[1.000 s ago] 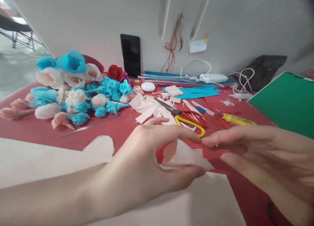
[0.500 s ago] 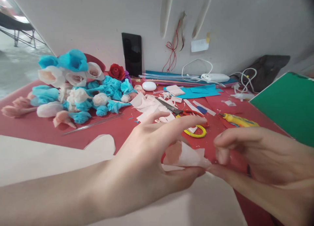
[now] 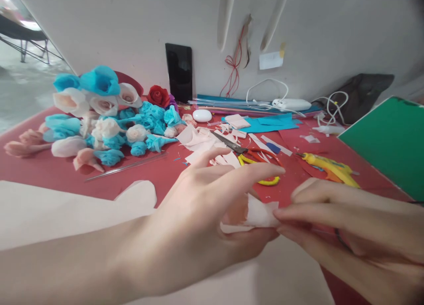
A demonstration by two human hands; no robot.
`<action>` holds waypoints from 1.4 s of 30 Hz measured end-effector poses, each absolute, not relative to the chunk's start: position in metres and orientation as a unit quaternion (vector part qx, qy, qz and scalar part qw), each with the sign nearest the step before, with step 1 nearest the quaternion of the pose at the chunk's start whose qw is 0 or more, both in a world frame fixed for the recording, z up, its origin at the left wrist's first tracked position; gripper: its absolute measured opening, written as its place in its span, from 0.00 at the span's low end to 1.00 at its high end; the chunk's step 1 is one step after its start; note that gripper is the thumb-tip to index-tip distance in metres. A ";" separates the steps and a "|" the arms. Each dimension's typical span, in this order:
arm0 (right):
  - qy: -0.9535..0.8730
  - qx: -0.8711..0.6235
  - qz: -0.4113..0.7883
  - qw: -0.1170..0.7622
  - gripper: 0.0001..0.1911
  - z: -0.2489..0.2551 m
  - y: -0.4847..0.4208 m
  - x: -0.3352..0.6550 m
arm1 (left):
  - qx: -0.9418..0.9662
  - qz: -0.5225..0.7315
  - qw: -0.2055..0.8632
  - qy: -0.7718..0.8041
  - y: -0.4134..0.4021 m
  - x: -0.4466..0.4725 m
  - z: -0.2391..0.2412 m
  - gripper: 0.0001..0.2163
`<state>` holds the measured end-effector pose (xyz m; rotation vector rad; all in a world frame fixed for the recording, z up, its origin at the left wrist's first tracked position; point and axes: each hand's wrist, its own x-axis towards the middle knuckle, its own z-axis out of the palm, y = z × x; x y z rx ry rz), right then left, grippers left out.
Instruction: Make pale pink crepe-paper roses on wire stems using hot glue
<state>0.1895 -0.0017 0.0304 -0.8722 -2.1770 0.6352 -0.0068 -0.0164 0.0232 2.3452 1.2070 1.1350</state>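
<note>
The pale pink crepe-paper petal [image 3: 261, 214] hangs low over the red table [image 3: 159, 174], curled between both hands. The left hand [image 3: 198, 207] cups its base and the right hand [image 3: 344, 225] pinches its tip. It looks feather-light, soft and easily torn — best gripped gently at the edges.

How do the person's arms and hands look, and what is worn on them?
Both are bare: no gloves. Above the left hand, the forearm shows no sleeve, watch or bracelet. The right hand carries a thin dark band, perhaps a ring.
</note>
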 end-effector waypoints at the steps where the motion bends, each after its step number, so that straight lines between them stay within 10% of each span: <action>1: -0.843 -0.335 0.239 0.347 0.04 0.030 -0.003 0.189 | 0.809 0.393 0.131 0.416 -0.017 -0.007 0.023 0.18; 14: -0.908 -0.260 -0.003 0.328 0.11 0.019 -0.007 0.205 | 0.776 0.381 0.211 0.456 -0.014 -0.003 0.026 0.17; 27: -0.758 -0.513 0.246 0.320 0.16 0.032 0.038 0.202 | 0.654 0.270 0.490 0.510 -0.015 -0.001 0.012 0.21; 35: -0.725 -0.436 0.399 0.354 0.08 0.028 0.041 0.198 | 0.645 0.263 0.540 0.473 -0.009 0.000 -0.005 0.24; 42: -0.735 -0.342 0.544 0.215 0.07 0.027 0.035 0.195 | 0.580 0.237 0.625 0.466 -0.006 -0.002 -0.009 0.24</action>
